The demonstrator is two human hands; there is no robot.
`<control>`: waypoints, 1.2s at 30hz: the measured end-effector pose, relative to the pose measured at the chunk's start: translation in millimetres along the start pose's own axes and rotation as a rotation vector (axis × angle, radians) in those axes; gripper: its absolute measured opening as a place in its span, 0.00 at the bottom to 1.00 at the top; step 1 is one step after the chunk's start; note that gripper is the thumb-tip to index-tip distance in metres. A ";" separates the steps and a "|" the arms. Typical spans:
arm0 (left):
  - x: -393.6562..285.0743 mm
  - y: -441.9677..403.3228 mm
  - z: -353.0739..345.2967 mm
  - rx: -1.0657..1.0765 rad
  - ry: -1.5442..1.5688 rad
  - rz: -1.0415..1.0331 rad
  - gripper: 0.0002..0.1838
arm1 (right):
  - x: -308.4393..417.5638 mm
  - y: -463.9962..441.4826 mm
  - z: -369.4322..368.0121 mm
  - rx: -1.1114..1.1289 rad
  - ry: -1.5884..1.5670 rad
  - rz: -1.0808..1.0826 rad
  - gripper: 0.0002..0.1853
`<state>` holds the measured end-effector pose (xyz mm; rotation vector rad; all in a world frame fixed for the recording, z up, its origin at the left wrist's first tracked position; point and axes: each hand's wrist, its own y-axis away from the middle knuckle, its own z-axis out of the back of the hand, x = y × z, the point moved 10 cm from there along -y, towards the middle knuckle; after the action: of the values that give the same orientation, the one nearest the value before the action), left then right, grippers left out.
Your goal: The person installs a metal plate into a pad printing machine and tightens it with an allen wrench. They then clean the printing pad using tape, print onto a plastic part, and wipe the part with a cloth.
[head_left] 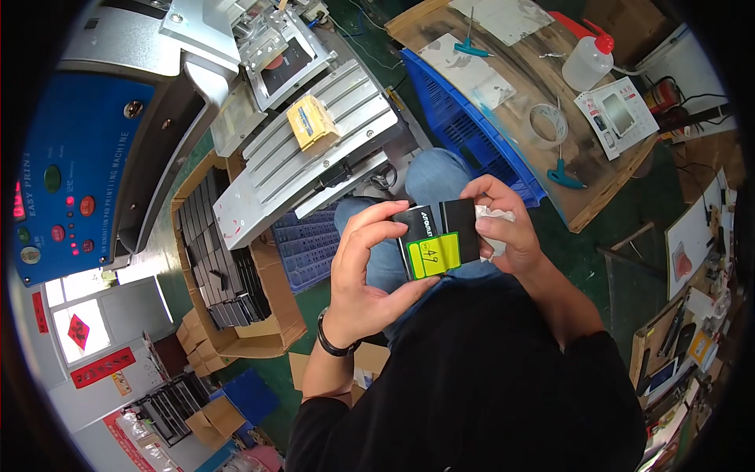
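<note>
Over my lap I hold a flat black box (pixel 462 224) with white lettering along one side. A bright yellow-green label (pixel 435 256) with a handwritten number sits on its face. My left hand (pixel 366 271) grips the left end, fingers at the top edge and thumb along the bottom. At the opposite end is my right hand (pixel 513 232), its fingers curled around a crumpled white tissue (pixel 495 224) against the box's side. How firmly the right fingers hold the box itself is partly hidden.
A pad printing machine (pixel 79 173) stands at left; a yellow block (pixel 312 124) rests on its slotted metal bed (pixel 267 189). Below is a carton (pixel 283 334) of black pieces. At right, a wooden table (pixel 586 208) bears tape (pixel 548 126), hex keys and a squeeze bottle (pixel 587 64). A blue crate (pixel 487 149) is beside it.
</note>
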<state>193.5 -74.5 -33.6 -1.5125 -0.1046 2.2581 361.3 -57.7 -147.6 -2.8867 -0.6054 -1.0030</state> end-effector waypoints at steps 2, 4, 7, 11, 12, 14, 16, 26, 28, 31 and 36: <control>-0.9 0.0 1.3 -0.007 0.004 -0.003 0.36 | 1.0 0.0 -1.2 -0.001 0.006 0.001 0.21; -1.6 0.2 3.1 0.000 -0.003 -0.002 0.36 | 2.1 0.7 -3.2 0.010 -0.009 0.012 0.21; -2.4 -1.9 10.3 0.002 -0.035 -0.013 0.36 | 7.8 -5.3 -11.2 0.068 -0.046 0.044 0.23; -6.9 -22.9 43.0 -0.067 -0.139 -0.102 0.35 | 27.9 -21.7 -41.3 0.127 -0.037 0.143 0.27; -8.4 -29.5 52.8 -0.086 -0.171 -0.128 0.35 | 33.8 -26.1 -49.5 0.140 -0.036 0.176 0.28; -1.4 -48.0 76.1 -0.151 -0.224 -0.137 0.33 | 36.2 -45.8 -63.2 0.181 -0.012 0.167 0.29; 15.9 -68.3 94.7 -0.190 -0.260 -0.129 0.32 | 35.2 -70.0 -73.0 0.210 0.022 0.146 0.31; 45.7 -76.3 120.2 -0.230 -0.410 0.053 0.28 | 27.9 -98.1 -87.0 0.190 0.169 0.142 0.32; 51.1 -75.9 119.9 -0.224 -0.417 0.057 0.27 | 29.7 -98.6 -82.9 0.182 0.171 0.156 0.31; 59.6 -77.0 122.6 -0.230 -0.439 0.041 0.26 | 37.6 -99.3 -76.7 0.146 0.187 0.183 0.30; 60.5 -80.4 124.5 -0.229 -0.431 0.052 0.26 | 32.6 -97.1 -65.8 0.108 0.191 0.167 0.27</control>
<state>86.3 42.3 -12.4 -1.1124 -0.4670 2.6545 310.0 33.6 -85.7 -2.6552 -0.3863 -1.1644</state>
